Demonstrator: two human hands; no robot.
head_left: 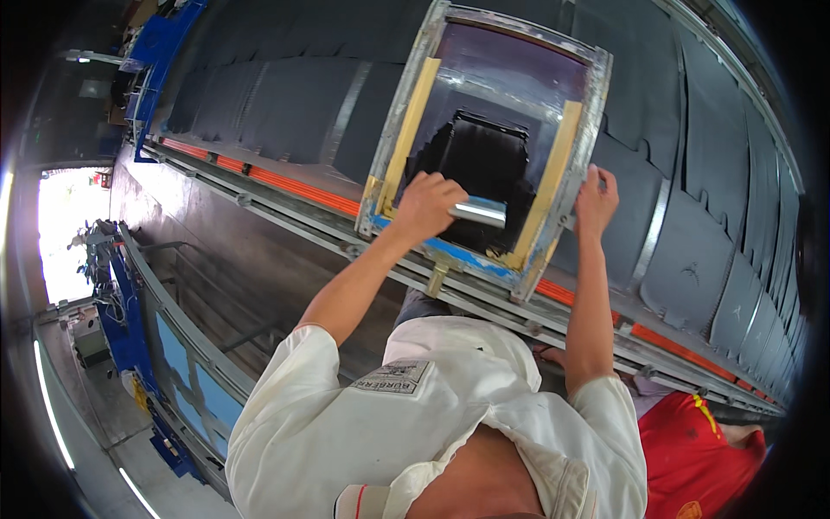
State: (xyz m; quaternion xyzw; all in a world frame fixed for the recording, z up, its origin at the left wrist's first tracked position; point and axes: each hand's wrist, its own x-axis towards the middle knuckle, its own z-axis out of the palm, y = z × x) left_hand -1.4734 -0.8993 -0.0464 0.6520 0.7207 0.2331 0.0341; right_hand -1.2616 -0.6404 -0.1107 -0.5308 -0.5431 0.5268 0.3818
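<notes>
A screen-printing frame [595,112] lies tilted over the dark sheets in front of me. Yellow tape strips run along its inner sides, and blue tape crosses its near end. Black ink [484,160] covers the near-middle part of the mesh [553,73]. My left hand [425,208] is closed round a squeegee with a shiny metal holder [480,212], held over the inked area at the near end. At the frame's right edge, my right hand [596,203] has its fingers bent against the side rail; its grip is partly hidden.
Dark grey sheets [294,104] line the long table, which has a metal rail [303,212] and an orange strip [277,180] along its near side. Another person in red [700,458] is close at my lower right. Blue machine parts [160,65] stand at the left.
</notes>
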